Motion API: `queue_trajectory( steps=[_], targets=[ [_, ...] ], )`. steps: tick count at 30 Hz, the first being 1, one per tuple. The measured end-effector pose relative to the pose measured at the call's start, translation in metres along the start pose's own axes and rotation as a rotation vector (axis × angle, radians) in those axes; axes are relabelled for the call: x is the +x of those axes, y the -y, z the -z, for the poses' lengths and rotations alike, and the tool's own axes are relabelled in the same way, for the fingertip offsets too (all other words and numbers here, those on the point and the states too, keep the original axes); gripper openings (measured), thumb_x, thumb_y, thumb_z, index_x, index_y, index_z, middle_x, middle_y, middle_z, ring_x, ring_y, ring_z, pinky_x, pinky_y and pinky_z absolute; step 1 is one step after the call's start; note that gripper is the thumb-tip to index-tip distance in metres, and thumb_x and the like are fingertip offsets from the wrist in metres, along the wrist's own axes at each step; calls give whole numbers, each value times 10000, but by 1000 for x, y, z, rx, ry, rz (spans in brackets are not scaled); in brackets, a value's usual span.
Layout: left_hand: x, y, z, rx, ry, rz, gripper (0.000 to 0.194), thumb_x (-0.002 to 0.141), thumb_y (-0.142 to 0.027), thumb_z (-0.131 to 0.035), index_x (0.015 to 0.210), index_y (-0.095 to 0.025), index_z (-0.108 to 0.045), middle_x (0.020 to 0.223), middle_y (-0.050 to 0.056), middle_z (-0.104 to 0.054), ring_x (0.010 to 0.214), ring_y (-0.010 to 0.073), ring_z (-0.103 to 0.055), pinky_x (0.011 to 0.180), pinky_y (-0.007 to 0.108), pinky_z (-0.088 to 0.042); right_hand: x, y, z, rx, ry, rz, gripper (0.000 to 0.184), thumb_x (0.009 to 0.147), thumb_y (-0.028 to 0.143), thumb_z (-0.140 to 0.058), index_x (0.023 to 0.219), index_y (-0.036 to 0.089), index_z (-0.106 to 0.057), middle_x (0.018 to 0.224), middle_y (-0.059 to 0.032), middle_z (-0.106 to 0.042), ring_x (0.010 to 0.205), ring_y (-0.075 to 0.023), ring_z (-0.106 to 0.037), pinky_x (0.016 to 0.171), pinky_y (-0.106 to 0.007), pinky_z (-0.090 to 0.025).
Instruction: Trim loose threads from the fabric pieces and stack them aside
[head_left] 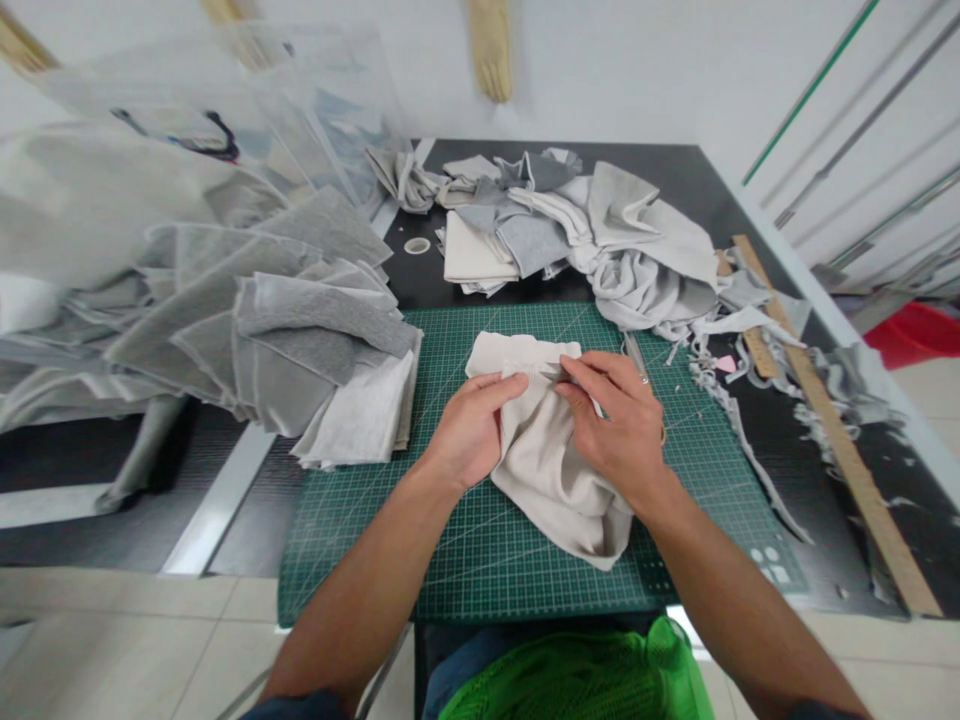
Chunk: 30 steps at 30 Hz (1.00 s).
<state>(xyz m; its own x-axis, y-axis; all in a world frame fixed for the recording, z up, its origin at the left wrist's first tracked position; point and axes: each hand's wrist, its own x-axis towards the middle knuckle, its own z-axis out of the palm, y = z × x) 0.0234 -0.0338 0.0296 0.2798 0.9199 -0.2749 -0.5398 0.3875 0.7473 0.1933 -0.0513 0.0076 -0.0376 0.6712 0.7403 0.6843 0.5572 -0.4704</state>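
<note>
A piece of cream ribbed knit fabric [555,450] lies crumpled on the green cutting mat [360,540], its folded band at the far end. My left hand [472,420] grips the fabric's left side, thumb on top near the band. Between the thumb and fingers of my right hand [619,415] is a slim pointed metal tool [551,370], its tip against the fabric just below the band. My fingers cover its rear part, so its exact kind does not show. Beside the right hand, partly hidden by it, lies a pair of scissors [634,350].
Grey fabric pieces [300,330] are heaped at left, before a clear plastic box [322,110]. More folded cloth [540,220] and a white tape roll [417,245] lie behind the mat. At right are a wooden ruler [847,450] and fabric scraps [739,430]. Green mesh [577,680] covers my lap.
</note>
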Motion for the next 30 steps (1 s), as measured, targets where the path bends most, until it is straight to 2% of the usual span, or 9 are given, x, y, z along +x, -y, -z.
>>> queue_trajectory(
  steps=[8, 12, 16, 30],
  targets=[
    [1, 1, 2, 30, 23, -10, 249, 708, -281, -860, 904, -136, -814, 1002, 129, -814, 1041, 302, -754, 977, 413, -551, 0, 1, -1, 34, -16, -41, 273, 974, 153, -622, 1154, 282, -781, 1036, -69, -741, 971, -227, -697, 865, -448, -607],
    [2, 4, 6, 90, 33, -63, 250, 735, -326, -869, 899, -146, -815, 979, 119, -812, 972, 273, -759, 938, 404, -564, 0, 0, -1, 44, -19, -48, 250, 973, 162, -625, 1124, 278, -787, 1026, -65, -743, 963, -225, -702, 875, -450, -608],
    [3, 6, 10, 122, 39, -113, 286, 781, -344, -847, 986, -150, -806, 997, 113, -810, 947, 251, -758, 919, 395, -570, 0, 1, 0, 44, -35, -48, 249, 953, 175, -652, 1164, 241, -768, 1077, -91, -729, 995, -233, -698, 892, -446, -608],
    [4, 0, 8, 65, 28, -27, 256, 735, -289, -859, 934, -137, -813, 987, 115, -813, 943, 260, -762, 973, 409, -561, 0, 1, -1, 25, -17, -16, 254, 955, 159, -642, 1172, 222, -760, 1073, -97, -724, 986, -232, -696, 874, -438, -612]
  ],
)
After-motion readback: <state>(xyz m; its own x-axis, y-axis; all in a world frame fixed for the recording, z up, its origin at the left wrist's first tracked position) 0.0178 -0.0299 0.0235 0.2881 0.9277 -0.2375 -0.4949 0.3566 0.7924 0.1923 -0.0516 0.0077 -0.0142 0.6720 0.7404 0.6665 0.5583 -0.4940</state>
